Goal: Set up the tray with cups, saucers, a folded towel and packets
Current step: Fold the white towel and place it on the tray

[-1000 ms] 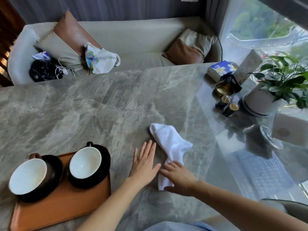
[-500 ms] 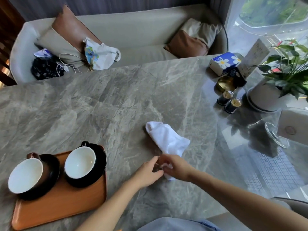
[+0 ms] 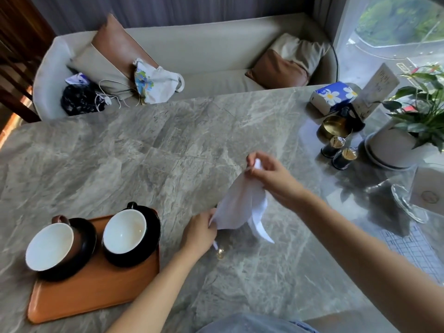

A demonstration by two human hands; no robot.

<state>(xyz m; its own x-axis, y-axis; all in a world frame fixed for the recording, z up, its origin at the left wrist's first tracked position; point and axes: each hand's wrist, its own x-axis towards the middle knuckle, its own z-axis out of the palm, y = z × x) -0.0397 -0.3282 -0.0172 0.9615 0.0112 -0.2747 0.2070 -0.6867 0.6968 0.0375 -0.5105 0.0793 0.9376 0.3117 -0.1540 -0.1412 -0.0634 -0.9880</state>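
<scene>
The person is holding the white towel (image 3: 240,207) up off the marble table (image 3: 144,152), just right of the orange tray (image 3: 96,292). The left hand (image 3: 198,233) is pinching the near corner between thumb and fingers, and the right hand (image 3: 269,175) is gripping the far corner with fingers closed on the cloth, so both are clamped on the fabric. The towel is sagging between them, with a loose flap dangling toward the table. On the tray, 2 white-lined cups are sitting on dark saucers: the left cup (image 3: 49,247) and the right cup (image 3: 125,230). No packets are showing on the tray. To fold neatly, the hands are probably best pulling the edge taut, matching corners squarely, then laying the cloth flat before creasing.
</scene>
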